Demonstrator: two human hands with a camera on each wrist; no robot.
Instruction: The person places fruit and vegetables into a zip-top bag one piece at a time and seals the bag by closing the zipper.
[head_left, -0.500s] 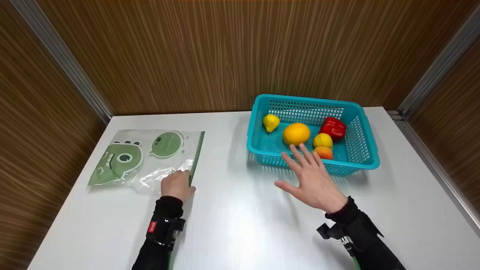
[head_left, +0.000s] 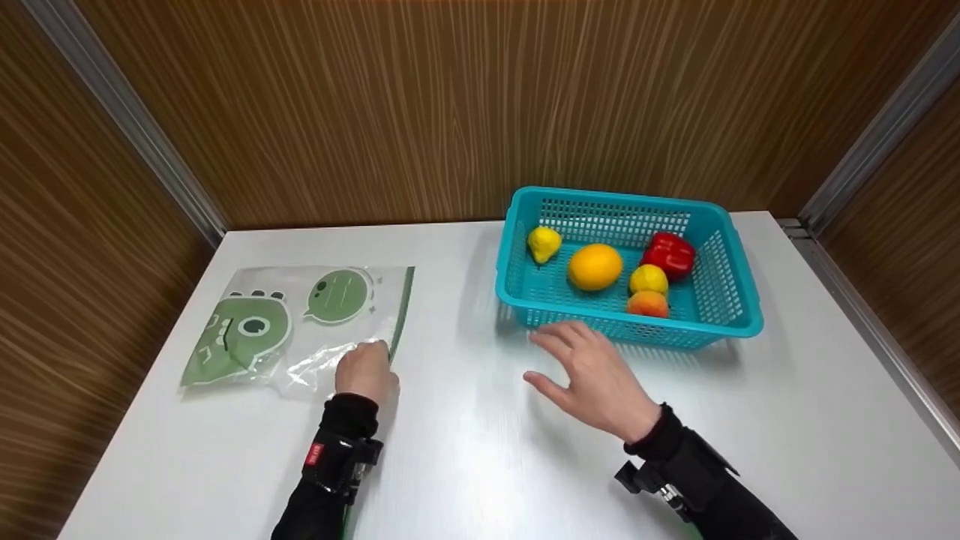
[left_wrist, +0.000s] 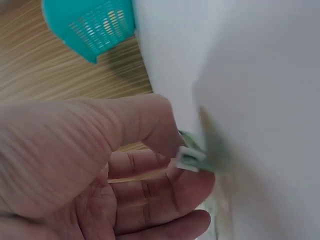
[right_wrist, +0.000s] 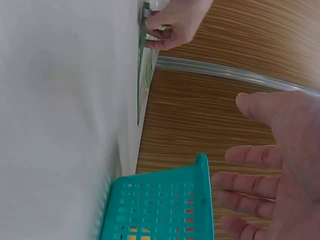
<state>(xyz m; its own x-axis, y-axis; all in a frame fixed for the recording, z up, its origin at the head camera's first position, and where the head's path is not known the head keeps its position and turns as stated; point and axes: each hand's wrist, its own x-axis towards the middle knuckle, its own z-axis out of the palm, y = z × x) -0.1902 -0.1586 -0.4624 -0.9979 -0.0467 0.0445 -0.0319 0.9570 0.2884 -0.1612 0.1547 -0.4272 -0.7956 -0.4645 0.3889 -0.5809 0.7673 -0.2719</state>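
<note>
A clear zip bag [head_left: 296, 352] printed with a green cartoon dinosaur lies flat at the left of the table. My left hand [head_left: 366, 373] pinches its green-edged opening near the front corner; in the left wrist view the thumb and index finger [left_wrist: 192, 192] meet on the slider. My right hand [head_left: 596, 386] hovers in front of the turquoise basket [head_left: 739, 330], fingers spread and loosely bent, holding nothing. Inside the basket are a yellow pear [head_left: 544, 244], an orange-yellow round fruit [head_left: 595, 267], a red bell pepper [head_left: 669, 256], a smaller yellow fruit [head_left: 649, 280] and a peach [head_left: 647, 304].
The white table [head_left: 465, 450] is closed in by a wood-grain panel [head_left: 450, 112] at the back and similar panels at both sides. Metal strips [head_left: 124, 112] run along the corners. The basket stands near the back edge, right of the bag.
My right hand has drawn back from the basket's front rim, toward me and leftward, its fingers bending more. The left hand has shifted slightly right, still pinching the bag's edge.
</note>
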